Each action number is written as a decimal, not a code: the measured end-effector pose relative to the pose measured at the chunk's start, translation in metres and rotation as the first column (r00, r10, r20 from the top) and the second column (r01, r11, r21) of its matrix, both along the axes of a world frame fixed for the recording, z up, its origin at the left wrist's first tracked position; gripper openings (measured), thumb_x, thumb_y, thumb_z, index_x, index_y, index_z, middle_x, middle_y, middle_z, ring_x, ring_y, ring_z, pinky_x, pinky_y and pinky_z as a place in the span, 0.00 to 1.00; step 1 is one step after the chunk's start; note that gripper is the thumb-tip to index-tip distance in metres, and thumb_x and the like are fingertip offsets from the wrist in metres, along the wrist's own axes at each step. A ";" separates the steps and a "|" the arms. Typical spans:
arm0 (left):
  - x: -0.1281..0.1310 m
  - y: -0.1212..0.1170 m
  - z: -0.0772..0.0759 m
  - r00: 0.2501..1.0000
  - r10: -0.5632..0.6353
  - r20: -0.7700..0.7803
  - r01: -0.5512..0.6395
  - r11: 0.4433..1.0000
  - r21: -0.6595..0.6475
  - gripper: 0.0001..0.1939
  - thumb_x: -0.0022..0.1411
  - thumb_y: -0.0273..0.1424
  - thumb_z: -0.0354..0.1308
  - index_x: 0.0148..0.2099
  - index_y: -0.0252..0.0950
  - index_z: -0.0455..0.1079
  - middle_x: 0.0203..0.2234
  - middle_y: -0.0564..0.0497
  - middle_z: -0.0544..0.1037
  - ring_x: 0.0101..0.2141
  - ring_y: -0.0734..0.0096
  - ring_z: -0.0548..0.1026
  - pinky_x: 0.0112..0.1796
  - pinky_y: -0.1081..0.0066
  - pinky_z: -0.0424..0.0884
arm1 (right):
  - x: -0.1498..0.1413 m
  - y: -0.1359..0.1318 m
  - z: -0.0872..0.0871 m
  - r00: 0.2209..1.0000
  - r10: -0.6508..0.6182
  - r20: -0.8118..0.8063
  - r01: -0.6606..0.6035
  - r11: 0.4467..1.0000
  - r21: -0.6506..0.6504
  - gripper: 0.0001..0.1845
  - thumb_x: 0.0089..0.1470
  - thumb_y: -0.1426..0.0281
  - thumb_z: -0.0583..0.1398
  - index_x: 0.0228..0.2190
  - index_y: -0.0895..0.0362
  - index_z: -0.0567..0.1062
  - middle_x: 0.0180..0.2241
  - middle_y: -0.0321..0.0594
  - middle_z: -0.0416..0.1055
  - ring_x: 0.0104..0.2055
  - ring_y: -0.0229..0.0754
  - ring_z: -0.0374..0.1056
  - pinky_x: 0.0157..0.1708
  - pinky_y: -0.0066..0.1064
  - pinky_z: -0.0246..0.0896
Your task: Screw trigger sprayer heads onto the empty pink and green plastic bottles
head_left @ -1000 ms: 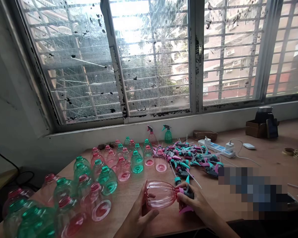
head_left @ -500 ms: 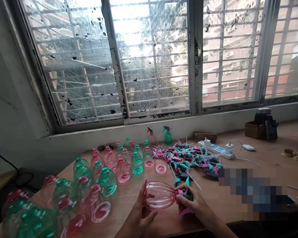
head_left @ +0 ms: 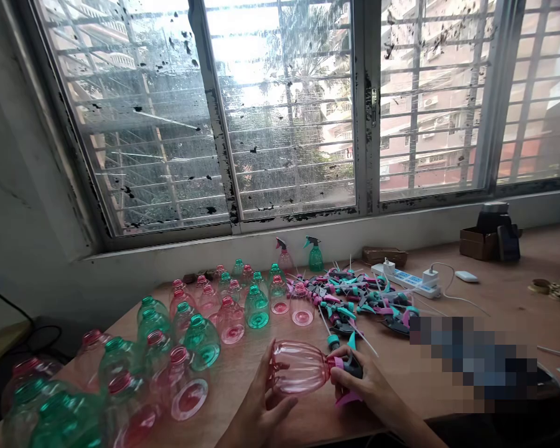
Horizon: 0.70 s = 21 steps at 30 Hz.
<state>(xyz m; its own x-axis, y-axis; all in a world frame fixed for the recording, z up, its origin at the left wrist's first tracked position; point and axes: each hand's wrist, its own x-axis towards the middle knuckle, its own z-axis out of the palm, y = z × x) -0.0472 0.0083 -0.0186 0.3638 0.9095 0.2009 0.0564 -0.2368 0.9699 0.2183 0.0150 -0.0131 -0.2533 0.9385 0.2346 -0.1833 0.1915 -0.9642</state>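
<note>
Head view. A translucent pink bottle (head_left: pixel 303 368), bulbous and ribbed, is lying horizontally in both hands above the wooden tabletop (head_left: pixel 242 373). Left of it, the left hand (head_left: pixel 262 398) is loosely cupping its base, thumb apart; right of it, the right hand (head_left: pixel 368 381) is closing around its grey-and-pink trigger head (head_left: pixel 353 366), partly hiding it. Farther right, a pixelated patch (head_left: pixel 478 361) is masking objects; far left, a glossy green bottle (head_left: pixel 68 420) is running out of frame.
</note>
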 end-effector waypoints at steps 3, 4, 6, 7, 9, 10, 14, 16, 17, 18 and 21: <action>-0.001 0.005 -0.008 1.000 0.020 0.013 -0.020 1.000 0.006 0.50 0.59 0.45 0.66 0.72 0.56 0.36 0.52 0.45 0.70 0.56 0.54 0.69 0.58 0.51 0.64 | 0.002 0.001 -0.001 1.000 0.001 0.018 -0.001 1.000 0.001 0.23 0.52 0.53 0.68 0.37 0.58 0.72 0.22 0.35 0.75 0.23 0.40 0.73 0.25 0.29 0.66; -0.001 0.005 -0.009 1.000 0.019 0.018 -0.019 1.000 -0.004 0.52 0.58 0.44 0.67 0.72 0.55 0.35 0.51 0.45 0.71 0.57 0.53 0.69 0.58 0.51 0.64 | 0.002 0.001 -0.001 1.000 -0.001 0.020 0.001 1.000 0.001 0.23 0.53 0.53 0.67 0.38 0.58 0.72 0.22 0.35 0.75 0.23 0.41 0.73 0.25 0.30 0.67; -0.001 0.005 -0.008 0.999 0.006 0.034 -0.005 0.999 -0.033 0.57 0.55 0.43 0.69 0.73 0.54 0.33 0.52 0.45 0.71 0.57 0.52 0.69 0.59 0.51 0.63 | 0.001 0.001 -0.001 1.000 0.003 0.015 -0.003 1.000 0.001 0.22 0.52 0.53 0.67 0.38 0.58 0.72 0.22 0.35 0.75 0.23 0.41 0.73 0.25 0.30 0.68; 0.000 0.004 -0.005 0.999 0.000 0.040 0.001 0.999 -0.042 0.57 0.55 0.44 0.70 0.73 0.52 0.33 0.52 0.44 0.70 0.56 0.51 0.70 0.58 0.51 0.63 | 0.001 0.001 0.000 1.000 0.006 0.005 -0.006 1.000 -0.002 0.22 0.52 0.53 0.68 0.38 0.58 0.72 0.22 0.34 0.74 0.23 0.41 0.73 0.25 0.30 0.68; 0.000 0.002 0.000 0.999 -0.002 0.038 0.003 0.999 -0.044 0.52 0.56 0.46 0.68 0.73 0.48 0.40 0.53 0.43 0.70 0.54 0.51 0.71 0.58 0.51 0.63 | -0.001 0.000 0.000 1.000 0.011 -0.023 -0.012 1.000 -0.009 0.22 0.51 0.53 0.68 0.37 0.57 0.72 0.23 0.34 0.74 0.23 0.41 0.73 0.25 0.31 0.69; 0.001 0.001 0.003 1.000 0.003 0.029 -0.001 0.999 -0.038 0.49 0.57 0.47 0.66 0.72 0.46 0.44 0.53 0.42 0.70 0.54 0.50 0.71 0.58 0.51 0.62 | -0.001 0.000 0.000 0.999 0.011 -0.036 -0.011 1.000 -0.012 0.22 0.51 0.53 0.69 0.37 0.57 0.73 0.23 0.34 0.74 0.23 0.41 0.73 0.24 0.31 0.70; 0.002 -0.001 0.008 1.000 -0.003 0.020 0.003 1.000 -0.025 0.46 0.59 0.48 0.64 0.72 0.47 0.45 0.55 0.41 0.69 0.53 0.51 0.71 0.58 0.51 0.63 | -0.002 0.001 -0.001 0.998 -0.001 -0.055 0.000 1.000 -0.017 0.22 0.50 0.53 0.69 0.36 0.57 0.73 0.23 0.34 0.74 0.23 0.41 0.73 0.24 0.31 0.70; 0.001 -0.002 0.007 0.999 -0.024 0.036 0.025 0.999 -0.030 0.49 0.59 0.45 0.65 0.72 0.51 0.40 0.56 0.43 0.68 0.54 0.53 0.71 0.58 0.52 0.64 | -0.001 0.002 -0.003 0.999 -0.004 -0.052 0.003 1.000 -0.018 0.23 0.50 0.53 0.69 0.37 0.58 0.73 0.22 0.34 0.74 0.22 0.41 0.73 0.24 0.30 0.70; 0.001 -0.002 0.007 0.999 -0.032 0.037 0.033 0.999 -0.026 0.49 0.60 0.45 0.66 0.72 0.53 0.38 0.56 0.43 0.68 0.54 0.53 0.71 0.58 0.53 0.64 | 0.000 0.003 -0.004 0.999 -0.003 -0.053 0.002 1.000 -0.020 0.23 0.50 0.53 0.69 0.37 0.58 0.73 0.22 0.34 0.74 0.22 0.41 0.73 0.24 0.30 0.69; 0.001 -0.002 0.006 0.999 -0.034 0.033 0.034 0.999 -0.020 0.50 0.60 0.44 0.66 0.72 0.54 0.36 0.56 0.44 0.68 0.55 0.54 0.70 0.57 0.53 0.64 | 0.000 0.004 -0.005 0.998 -0.001 -0.056 0.000 1.000 -0.021 0.23 0.50 0.53 0.69 0.37 0.58 0.73 0.22 0.34 0.74 0.22 0.40 0.73 0.23 0.29 0.69; 0.001 -0.004 0.008 1.000 -0.024 0.008 0.024 1.000 -0.003 0.51 0.59 0.45 0.66 0.73 0.54 0.36 0.57 0.42 0.67 0.58 0.53 0.66 0.58 0.54 0.63 | 0.000 0.004 -0.004 0.997 0.009 -0.071 -0.010 1.000 -0.022 0.23 0.50 0.53 0.69 0.37 0.57 0.73 0.22 0.33 0.74 0.22 0.40 0.73 0.23 0.29 0.69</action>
<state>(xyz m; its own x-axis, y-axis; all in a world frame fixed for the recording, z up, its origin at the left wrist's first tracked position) -0.0464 0.0047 -0.0104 0.3842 0.9011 0.2008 0.0432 -0.2348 0.9711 0.2187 0.0185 -0.0173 -0.2456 0.9413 0.2316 -0.2534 0.1683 -0.9526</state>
